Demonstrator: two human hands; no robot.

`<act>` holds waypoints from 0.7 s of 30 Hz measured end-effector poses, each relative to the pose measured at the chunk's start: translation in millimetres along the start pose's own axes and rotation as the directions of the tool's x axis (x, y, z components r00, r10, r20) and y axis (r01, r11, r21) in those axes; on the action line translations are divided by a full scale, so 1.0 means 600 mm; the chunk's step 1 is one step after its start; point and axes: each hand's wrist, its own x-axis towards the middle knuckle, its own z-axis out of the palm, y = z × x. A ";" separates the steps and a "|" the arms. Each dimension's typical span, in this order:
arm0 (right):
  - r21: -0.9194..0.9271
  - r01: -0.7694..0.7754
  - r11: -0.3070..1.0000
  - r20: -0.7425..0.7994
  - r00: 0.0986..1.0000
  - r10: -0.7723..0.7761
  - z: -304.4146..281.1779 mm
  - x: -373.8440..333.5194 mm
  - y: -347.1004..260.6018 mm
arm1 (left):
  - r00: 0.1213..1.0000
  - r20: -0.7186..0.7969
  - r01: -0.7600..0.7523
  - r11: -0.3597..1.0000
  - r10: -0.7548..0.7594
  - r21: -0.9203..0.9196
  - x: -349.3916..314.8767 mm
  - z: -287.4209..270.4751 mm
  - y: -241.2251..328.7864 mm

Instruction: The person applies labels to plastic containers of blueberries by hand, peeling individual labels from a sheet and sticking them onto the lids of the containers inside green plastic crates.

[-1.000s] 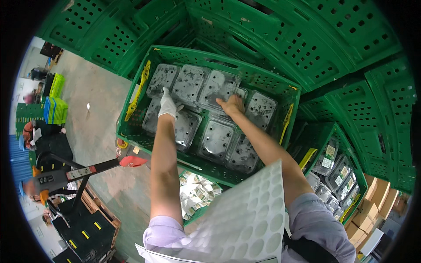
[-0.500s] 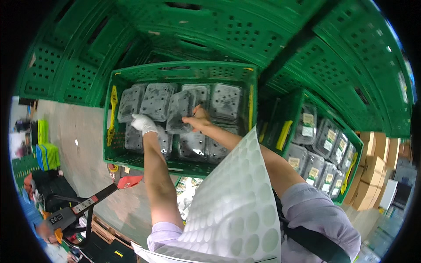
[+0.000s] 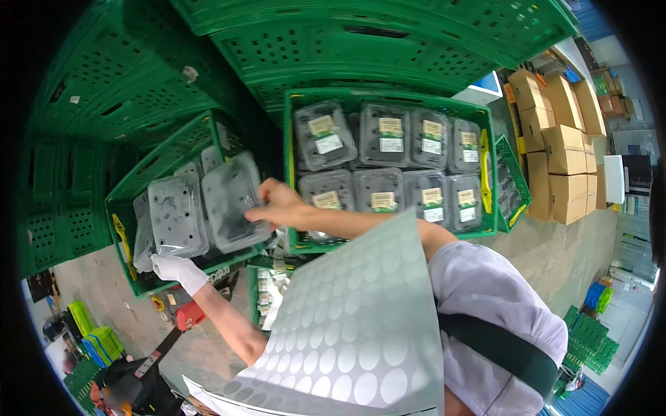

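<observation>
My left hand [image 3: 179, 273], in a white glove, closes on the lower edge of a clear plastic clamshell [image 3: 177, 218] at the left crate. Beside it, my bare right hand [image 3: 281, 205] grips the right side of another clamshell [image 3: 232, 204], tilted above that crate. Both packs show dark contents through fogged lids, and I see no labels on them. More clamshells lie partly hidden beneath in the left green crate [image 3: 149, 163]. To the right, a second green crate [image 3: 388, 93] holds two rows of labelled clamshells [image 3: 380, 142].
A white sheet of round stickers [image 3: 333, 340] hangs before my body, covering part of my right forearm. Tall green crates [image 3: 347, 59] stand behind. Cardboard boxes [image 3: 565, 156] are stacked at the right. A red-ended handle [image 3: 191, 315] sits below the left crate.
The view has swung right, so the labelled crate is now central. My right hand's clamshell has risen, and my left hand has also taken hold of one.
</observation>
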 end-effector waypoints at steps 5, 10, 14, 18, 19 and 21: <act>0.096 -0.008 0.995 -0.160 0.987 0.023 -0.270 -0.192 -0.009 | 0.884 0.466 0.121 0.980 -0.033 -0.160 -0.277 -0.042 0.076; 0.047 0.038 0.998 -0.483 0.875 -0.011 -0.477 -0.284 0.023 | 0.816 0.534 0.339 0.931 -0.219 -0.137 -0.551 0.061 0.041; 0.021 0.021 1.000 -0.534 0.845 -0.006 -0.560 -0.272 0.079 | 0.891 0.432 0.187 0.980 -0.141 -0.067 -0.664 0.117 -0.148; -0.145 -0.082 0.986 -0.658 0.752 -0.035 -0.603 -0.256 0.155 | 0.843 0.507 0.026 0.955 -0.179 0.294 -0.699 0.117 -0.196; -0.333 -0.133 0.934 -0.697 0.701 -0.149 -0.613 -0.265 0.168 | 0.635 0.533 0.532 0.817 -0.559 0.223 -0.707 0.114 -0.113; -0.774 -0.289 0.564 -0.609 0.585 -0.536 -0.571 -0.282 0.145 | 0.472 0.669 0.615 0.758 -0.575 0.217 -0.673 0.068 -0.099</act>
